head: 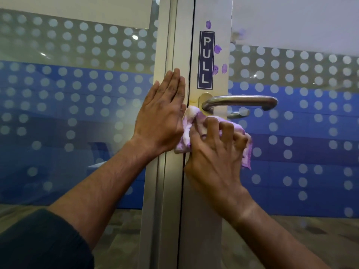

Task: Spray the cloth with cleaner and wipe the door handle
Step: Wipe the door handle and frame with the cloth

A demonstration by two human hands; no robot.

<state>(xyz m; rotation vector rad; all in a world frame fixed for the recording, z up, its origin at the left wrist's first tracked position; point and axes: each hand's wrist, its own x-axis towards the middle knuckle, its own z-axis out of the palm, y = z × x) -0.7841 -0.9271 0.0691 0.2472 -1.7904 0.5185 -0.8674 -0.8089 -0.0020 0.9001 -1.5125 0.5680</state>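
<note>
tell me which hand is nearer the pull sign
Left. The left hand lies flat on the frame just left of the PULL sign; the right hand grips the cloth lower down, below the handle.

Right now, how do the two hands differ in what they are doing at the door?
The left hand lies flat with straight fingers against the door frame and holds nothing; the right hand has curled fingers that press the purple cloth. The left hand sits left of the door gap, level with the door handle; the right hand sits lower, just below it. Both touch the door assembly.
</note>
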